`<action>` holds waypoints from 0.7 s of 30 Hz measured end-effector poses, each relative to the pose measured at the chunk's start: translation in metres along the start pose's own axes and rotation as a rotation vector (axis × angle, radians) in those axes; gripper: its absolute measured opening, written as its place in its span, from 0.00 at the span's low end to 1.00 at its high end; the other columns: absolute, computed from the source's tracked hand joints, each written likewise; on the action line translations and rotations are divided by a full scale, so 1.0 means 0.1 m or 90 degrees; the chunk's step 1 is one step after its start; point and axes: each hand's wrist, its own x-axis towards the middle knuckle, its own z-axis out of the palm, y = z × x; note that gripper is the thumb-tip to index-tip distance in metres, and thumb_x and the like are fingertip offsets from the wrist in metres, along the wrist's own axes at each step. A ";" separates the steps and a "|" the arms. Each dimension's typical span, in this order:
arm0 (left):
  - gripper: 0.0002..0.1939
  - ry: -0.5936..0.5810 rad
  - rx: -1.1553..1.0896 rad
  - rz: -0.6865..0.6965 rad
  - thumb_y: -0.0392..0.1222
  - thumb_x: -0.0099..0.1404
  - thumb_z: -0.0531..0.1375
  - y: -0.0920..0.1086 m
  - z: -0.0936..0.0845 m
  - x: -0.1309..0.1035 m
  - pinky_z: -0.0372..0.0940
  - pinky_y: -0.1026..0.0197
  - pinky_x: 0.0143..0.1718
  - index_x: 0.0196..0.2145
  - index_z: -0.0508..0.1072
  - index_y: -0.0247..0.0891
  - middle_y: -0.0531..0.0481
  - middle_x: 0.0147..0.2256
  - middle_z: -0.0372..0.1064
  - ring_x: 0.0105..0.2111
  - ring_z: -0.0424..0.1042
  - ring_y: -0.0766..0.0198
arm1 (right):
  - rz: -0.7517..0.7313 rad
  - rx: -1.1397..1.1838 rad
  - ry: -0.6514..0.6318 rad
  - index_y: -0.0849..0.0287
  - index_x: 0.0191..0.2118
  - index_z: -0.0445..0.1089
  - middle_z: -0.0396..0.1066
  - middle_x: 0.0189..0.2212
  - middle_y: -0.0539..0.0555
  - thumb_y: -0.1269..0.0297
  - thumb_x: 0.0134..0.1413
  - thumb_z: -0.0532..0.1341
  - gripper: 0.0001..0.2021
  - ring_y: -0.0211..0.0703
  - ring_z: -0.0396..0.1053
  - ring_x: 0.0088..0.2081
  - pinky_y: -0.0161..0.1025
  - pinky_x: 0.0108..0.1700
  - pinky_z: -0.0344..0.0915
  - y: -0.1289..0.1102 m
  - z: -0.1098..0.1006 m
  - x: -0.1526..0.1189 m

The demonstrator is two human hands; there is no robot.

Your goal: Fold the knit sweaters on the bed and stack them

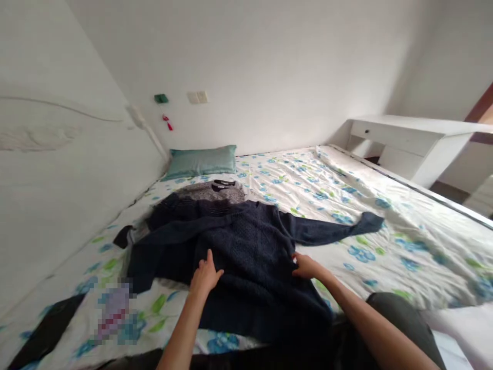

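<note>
Left hand (205, 275): index finger and thumb spread, other fingers curled, over the left part of the navy knit sweater (256, 252); contact hard to tell. Right hand (306, 266): thumb and fingers pinching the sweater's side edge, just below the outstretched sleeve (331, 229).

Sweater lies laid out on the bed, body between the two hands and running down toward the person, neckline away. One sleeve goes out past the right hand, to its right; the other crosses left, beyond the left hand, over more dark clothing. Grey knit garment (210, 191) just beyond the sweater's neckline, partly covered by dark clothes.

Left of left hand: pixelated patch (113, 311), contents unreadable; farther left, flat black item (48, 329). All around, white bedsheet (285, 180) with blue flowers, green leaves, wrinkled. Well beyond left hand, green pillow (200, 162) against wall (277, 77); above it, red tassel (168, 123), small green item (160, 98), wall plates (197, 97). Far beyond right hand, to the right: white desk (400, 136) with drawer.
</note>
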 end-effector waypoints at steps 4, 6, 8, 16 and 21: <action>0.30 -0.013 -0.021 0.080 0.34 0.71 0.59 0.01 -0.12 0.01 0.68 0.53 0.64 0.69 0.76 0.30 0.29 0.63 0.77 0.65 0.77 0.44 | -0.119 0.077 -0.230 0.59 0.59 0.82 0.83 0.55 0.58 0.62 0.50 0.76 0.28 0.57 0.80 0.57 0.43 0.59 0.74 0.24 -0.68 -0.25; 0.20 -0.064 -0.096 0.163 0.37 0.68 0.63 0.04 -0.20 -0.06 0.71 0.55 0.59 0.55 0.84 0.35 0.36 0.56 0.82 0.60 0.80 0.45 | -0.184 0.133 -0.343 0.59 0.55 0.85 0.84 0.51 0.55 0.56 0.49 0.76 0.26 0.54 0.80 0.55 0.41 0.59 0.74 0.47 -1.01 -0.43; 0.13 -0.214 -0.195 0.274 0.47 0.67 0.66 0.07 -0.26 -0.17 0.73 0.57 0.46 0.42 0.85 0.38 0.43 0.43 0.85 0.47 0.83 0.47 | -0.158 0.163 -0.405 0.58 0.52 0.86 0.85 0.47 0.54 0.51 0.48 0.77 0.27 0.52 0.81 0.50 0.40 0.54 0.76 0.71 -1.20 -0.57; 0.23 -0.226 -0.338 0.430 0.57 0.70 0.63 0.34 -0.27 -0.13 0.73 0.56 0.51 0.51 0.86 0.41 0.43 0.48 0.85 0.47 0.81 0.51 | 0.095 0.013 0.024 0.58 0.55 0.84 0.84 0.52 0.62 0.48 0.69 0.67 0.20 0.53 0.82 0.51 0.43 0.54 0.77 0.98 -1.03 -0.05; 0.43 0.031 -0.128 0.273 0.55 0.69 0.65 0.47 -0.05 0.28 0.65 0.43 0.69 0.77 0.68 0.37 0.31 0.72 0.68 0.69 0.71 0.37 | -0.021 -0.083 0.223 0.62 0.70 0.74 0.74 0.69 0.66 0.55 0.75 0.63 0.26 0.57 0.70 0.71 0.47 0.75 0.61 0.94 -0.94 0.44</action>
